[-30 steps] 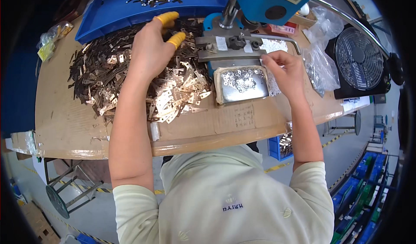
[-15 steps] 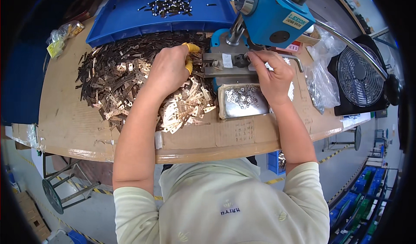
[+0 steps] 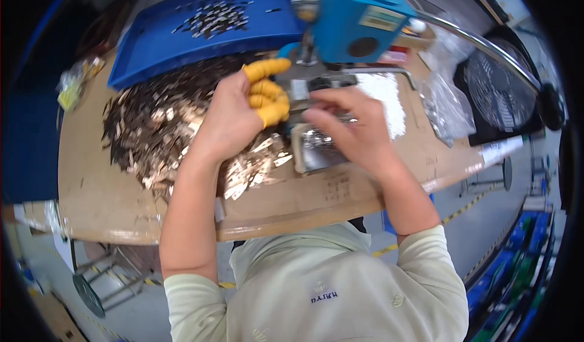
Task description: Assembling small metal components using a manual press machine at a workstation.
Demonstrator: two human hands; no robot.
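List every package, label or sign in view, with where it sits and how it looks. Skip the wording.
Label: on the blue machine's side at top centre, small pale rectangle.
Clear plastic bags: right of the machine on the table, crumpled, transparent.
Small bag: far left table edge, clear with yellowish contents.
Chest print: on the pale green shirt, small dark lettering.
No screens show.

One blue tray (image 3: 182, 44), one blue press (image 3: 359, 17), one fan (image 3: 499, 93), two hands
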